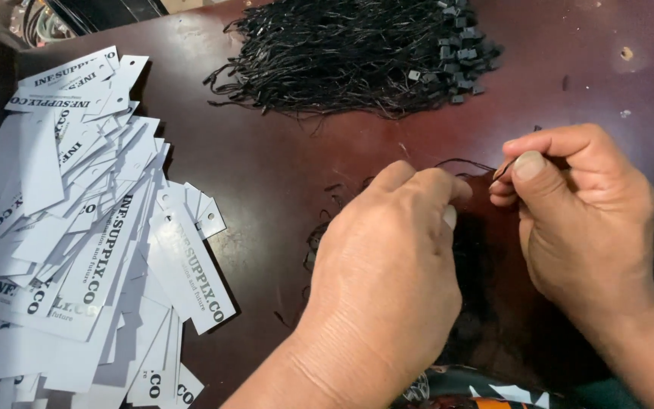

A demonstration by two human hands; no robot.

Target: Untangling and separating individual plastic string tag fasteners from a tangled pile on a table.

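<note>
My left hand point(387, 265) and my right hand point(580, 212) meet near the middle of a dark red-brown table point(281, 159). Between them runs a thin black string point(463, 162). The thumb and forefinger of my right hand pinch one end of it. The fingers of my left hand are closed at the other end, and what lies under that hand is hidden. A big bundle of black strings with small plastic ends point(365, 53) lies at the far side of the table, beyond both hands.
A wide heap of white rectangular paper tags point(77, 227) with black print and punched holes covers the left side of the table. A few loose black strings point(316, 238) lie just left of my left hand. Something colourful point(486, 394) shows at the bottom edge.
</note>
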